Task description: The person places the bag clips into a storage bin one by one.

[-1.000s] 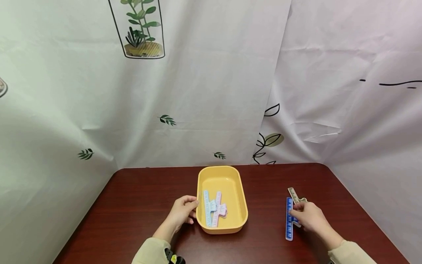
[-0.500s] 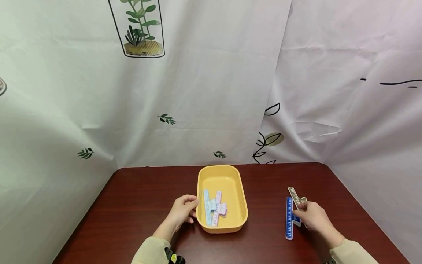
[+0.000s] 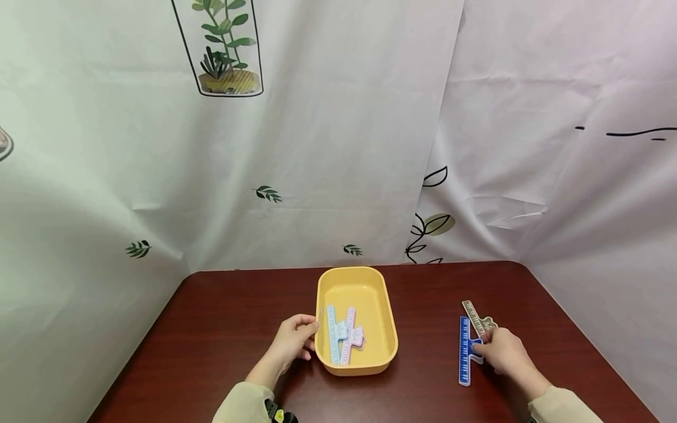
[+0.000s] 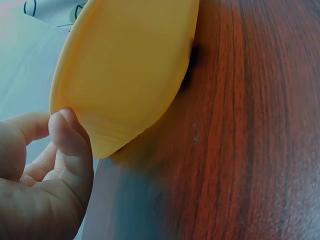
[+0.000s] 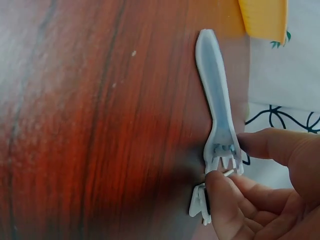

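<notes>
A yellow plastic tray (image 3: 370, 369) stands mid-table, its rim pinched at the left side by my left hand (image 3: 290, 341). In the left wrist view, the thumb (image 4: 67, 132) lies against the tray's wall (image 4: 125, 65). Two ruler clips lie inside the tray, one light blue (image 3: 332, 332) and one pink (image 3: 347, 338). Over on the right, my right hand (image 3: 505, 352) pinches the handle of a blue ruler clip (image 3: 464, 358). From the right wrist, that clip (image 5: 216, 85) shows its pale edge. Just behind it is a beige ruler clip (image 3: 473, 314), partly hidden by the hand.
The dark reddish-brown wooden table (image 3: 238, 299) is bordered at the back and sides by white patterned cloth (image 3: 338, 147). A tray corner (image 5: 265, 17) appears at the top of the right wrist view.
My right hand has shifted slightly right and toward me, from over the blue clip's ruler part to its handle. The left hand and tray stay in place.
</notes>
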`<state>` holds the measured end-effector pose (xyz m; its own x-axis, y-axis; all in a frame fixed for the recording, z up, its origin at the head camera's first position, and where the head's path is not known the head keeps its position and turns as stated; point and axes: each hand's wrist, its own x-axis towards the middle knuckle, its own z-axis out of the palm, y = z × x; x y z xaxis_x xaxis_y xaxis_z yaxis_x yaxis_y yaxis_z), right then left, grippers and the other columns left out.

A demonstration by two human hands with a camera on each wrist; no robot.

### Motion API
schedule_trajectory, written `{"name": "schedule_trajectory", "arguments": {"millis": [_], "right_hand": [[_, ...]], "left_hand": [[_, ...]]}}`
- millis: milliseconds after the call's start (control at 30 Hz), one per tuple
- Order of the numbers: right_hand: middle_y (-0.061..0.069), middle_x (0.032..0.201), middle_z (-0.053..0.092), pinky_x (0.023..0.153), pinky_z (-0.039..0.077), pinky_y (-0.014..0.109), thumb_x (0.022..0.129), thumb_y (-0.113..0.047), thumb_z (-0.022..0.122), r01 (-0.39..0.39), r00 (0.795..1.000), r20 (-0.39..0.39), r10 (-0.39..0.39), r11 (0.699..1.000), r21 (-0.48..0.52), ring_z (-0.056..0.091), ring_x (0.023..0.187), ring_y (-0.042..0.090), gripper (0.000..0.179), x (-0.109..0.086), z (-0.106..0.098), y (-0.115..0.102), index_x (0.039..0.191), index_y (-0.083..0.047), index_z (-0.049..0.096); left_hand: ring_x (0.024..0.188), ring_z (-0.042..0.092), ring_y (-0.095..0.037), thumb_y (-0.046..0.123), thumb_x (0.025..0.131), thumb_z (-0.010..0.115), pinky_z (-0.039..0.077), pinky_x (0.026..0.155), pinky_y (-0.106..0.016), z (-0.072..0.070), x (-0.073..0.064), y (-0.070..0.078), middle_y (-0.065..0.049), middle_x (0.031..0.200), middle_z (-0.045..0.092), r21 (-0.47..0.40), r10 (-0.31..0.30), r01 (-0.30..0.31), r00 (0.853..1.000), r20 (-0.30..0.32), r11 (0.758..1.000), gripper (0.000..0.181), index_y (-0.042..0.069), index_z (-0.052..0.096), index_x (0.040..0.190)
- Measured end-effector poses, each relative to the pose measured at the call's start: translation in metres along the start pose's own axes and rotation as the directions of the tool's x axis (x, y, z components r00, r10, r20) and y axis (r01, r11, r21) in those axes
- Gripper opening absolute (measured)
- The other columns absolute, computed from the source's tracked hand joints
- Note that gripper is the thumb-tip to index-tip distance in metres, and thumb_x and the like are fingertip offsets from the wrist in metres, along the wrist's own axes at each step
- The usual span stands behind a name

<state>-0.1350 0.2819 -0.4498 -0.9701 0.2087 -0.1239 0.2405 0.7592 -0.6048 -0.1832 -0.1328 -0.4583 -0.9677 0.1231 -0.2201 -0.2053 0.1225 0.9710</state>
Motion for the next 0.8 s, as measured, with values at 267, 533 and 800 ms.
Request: {"name": "schedule_trajectory", "arguments": {"millis": [267,533,800], "right_hand": [[0.002,0.056,0.049,0.039,0.046,0.025,0.077,-0.013,0.067,0.006,1.000,-0.012,-0.006,1.000,-0.007,0.049,0.039,0.011,0.017,0.0003,0.0011,-0.0010,0.072,-0.007,0.051],[0.004,0.069,0.056,0.056,0.042,0.031,0.074,-0.018,0.067,0.085,0.993,-0.075,-0.094,0.990,-0.116,0.052,0.063,0.019,0.016,0.0031,0.0022,-0.0043,0.078,-0.005,0.058],[0.002,0.070,0.059,0.058,0.039,0.031,0.077,-0.019,0.064,0.090,0.992,-0.079,-0.099,0.989,-0.115,0.051,0.065,0.016,0.011,0.0027,0.0021,-0.0079,0.075,-0.008,0.065]], "left_hand": [[0.052,0.054,-0.008,0.017,0.093,0.056,0.044,0.041,-0.019,0.0000,0.0004,-0.0007,-0.002,0.074,0.061,-0.003,0.003,-0.003,1.000,-0.003,1.000,0.033,-0.007,0.052,0.116],[0.052,0.054,-0.008,0.017,0.093,0.057,0.044,0.042,-0.019,-0.0002,-0.0001,-0.0006,-0.001,0.073,0.060,-0.002,0.001,-0.001,1.000,0.003,1.000,0.034,-0.007,0.051,0.117],[0.051,0.054,-0.007,0.017,0.093,0.057,0.044,0.042,-0.019,-0.0001,-0.0005,-0.0002,-0.001,0.073,0.060,-0.003,0.001,-0.001,1.000,0.003,1.000,0.032,-0.005,0.052,0.115]]}}
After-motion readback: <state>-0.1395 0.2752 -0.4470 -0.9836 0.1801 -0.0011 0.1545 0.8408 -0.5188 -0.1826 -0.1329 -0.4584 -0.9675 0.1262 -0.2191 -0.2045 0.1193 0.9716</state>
